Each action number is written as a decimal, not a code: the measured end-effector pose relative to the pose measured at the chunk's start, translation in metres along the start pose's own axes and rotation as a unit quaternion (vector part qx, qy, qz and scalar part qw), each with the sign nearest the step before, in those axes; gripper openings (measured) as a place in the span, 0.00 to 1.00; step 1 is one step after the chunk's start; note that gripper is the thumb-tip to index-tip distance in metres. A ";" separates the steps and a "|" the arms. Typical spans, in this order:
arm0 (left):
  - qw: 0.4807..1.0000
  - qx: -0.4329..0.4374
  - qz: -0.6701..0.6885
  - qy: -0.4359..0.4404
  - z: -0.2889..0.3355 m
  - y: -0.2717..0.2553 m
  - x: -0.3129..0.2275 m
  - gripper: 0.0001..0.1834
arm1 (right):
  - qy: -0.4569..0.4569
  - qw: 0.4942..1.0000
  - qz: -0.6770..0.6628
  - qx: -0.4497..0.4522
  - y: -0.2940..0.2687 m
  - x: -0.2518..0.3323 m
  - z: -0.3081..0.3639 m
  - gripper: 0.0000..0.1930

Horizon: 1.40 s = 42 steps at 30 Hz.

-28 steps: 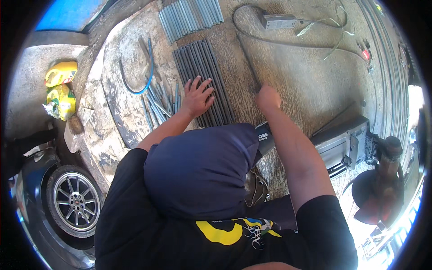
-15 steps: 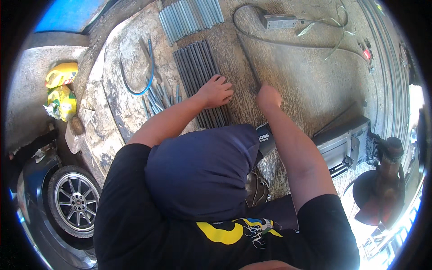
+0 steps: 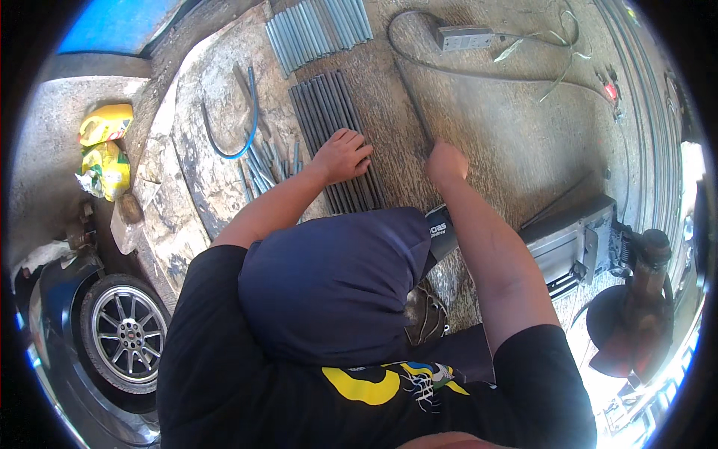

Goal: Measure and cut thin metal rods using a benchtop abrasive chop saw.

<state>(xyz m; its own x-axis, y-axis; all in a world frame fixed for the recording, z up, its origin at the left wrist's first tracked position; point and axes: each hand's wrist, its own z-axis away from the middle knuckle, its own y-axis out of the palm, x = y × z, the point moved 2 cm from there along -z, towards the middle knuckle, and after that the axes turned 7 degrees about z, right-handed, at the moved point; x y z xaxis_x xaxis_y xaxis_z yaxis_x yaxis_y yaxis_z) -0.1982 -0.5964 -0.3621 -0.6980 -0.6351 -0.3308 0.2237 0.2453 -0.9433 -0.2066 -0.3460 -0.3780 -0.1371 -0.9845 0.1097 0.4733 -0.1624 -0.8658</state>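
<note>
A row of dark metal rods (image 3: 318, 108) lies side by side on the worn ground in front of me. My left hand (image 3: 345, 156) rests over the right part of this row, its fingers curled down onto the rods; the fingertips are partly hidden. To the right, my right hand (image 3: 448, 161) is closed in a fist around the near end of a longer dark metal bar (image 3: 415, 101), which points away from me. Beyond the dark row, shinier grey rods (image 3: 318, 34) form a second row.
Short metal pieces (image 3: 262, 165) and a bent blue-and-black hose (image 3: 254, 105) lie left. A power strip (image 3: 464, 37) with its cable is at the far right. A cut-off machine (image 3: 576, 247) stands near right. A car wheel (image 3: 126, 333) and yellow bags (image 3: 105, 126) are at left.
My left hand has slid left across the dark rods, and its fingers are more drawn in. My right hand and the bar have stayed nearly still.
</note>
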 end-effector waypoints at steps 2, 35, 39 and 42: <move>1.000 -0.027 -0.001 -0.004 0.004 0.001 -0.004 0.15 | 0.000 1.000 -0.005 0.000 0.001 0.000 0.001 0.16; 0.983 0.184 -0.016 0.003 -0.038 0.001 -0.001 0.17 | 0.003 1.000 0.028 0.013 -0.006 0.005 0.005 0.13; 0.972 0.231 -0.039 -0.001 -0.045 0.007 0.000 0.17 | -0.001 0.999 0.029 0.020 -0.007 0.004 0.004 0.13; 0.981 0.192 -0.027 0.024 -0.039 0.008 0.003 0.15 | 0.000 0.999 0.028 0.022 -0.006 0.005 0.004 0.14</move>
<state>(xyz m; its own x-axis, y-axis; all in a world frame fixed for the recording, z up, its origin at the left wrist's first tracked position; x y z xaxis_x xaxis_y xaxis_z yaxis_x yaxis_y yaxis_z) -0.2254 -0.5677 -0.3694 -0.7446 -0.6029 -0.2866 0.4189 -0.0877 -0.9038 -0.2069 -0.3498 -0.3705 -0.1091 -0.9922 0.0607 0.5184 -0.1089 -0.8482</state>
